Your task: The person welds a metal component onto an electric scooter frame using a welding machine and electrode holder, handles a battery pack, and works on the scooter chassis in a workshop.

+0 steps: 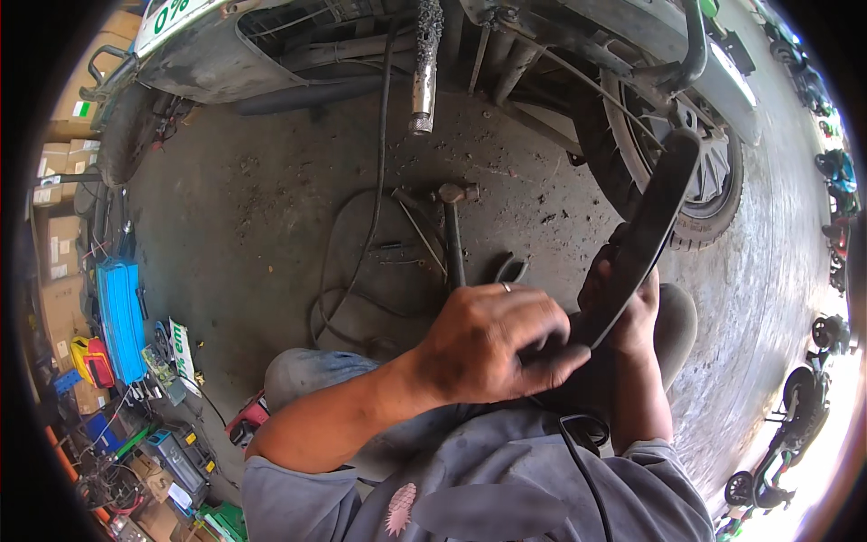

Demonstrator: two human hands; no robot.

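Above the lap of a person in grey [334, 506], the right hand [623, 294] is closed around the lower half of a long black piece [652, 212], which tilts steeply, its far end pointing toward a wheel [713, 167]. At its near end, the left hand [492, 343] has its fingers curled, thumb and forefinger close together; I can't make out whether they pinch the edge or only hover beside it.

What worries me is that hold. If the left hand bears nothing, the right one alone supports the piece well below its top, so a knock could swing it. The surface looks smooth and the left hand is smudged, so a slip seems possible too. From where I stand the upper end overlaps the wheel; I can't tell whether they touch, but a careless turn could scrape them together.

Ahead, tools crowd the floor [253, 262]: a hammer [454, 230], the handles of some pliers [512, 269], a thin metal rod [422, 233], scattered dark crumbs [549, 218]. A black cable [382, 135] hangs by the grimy vehicle [199, 68] and loops near the hammer, where a shifting foot might snag. A shiny metal tube [424, 90], crusted with dark bits, would obstruct any reach toward the vehicle's underside. Cardboard boxes [63, 244] line the left.
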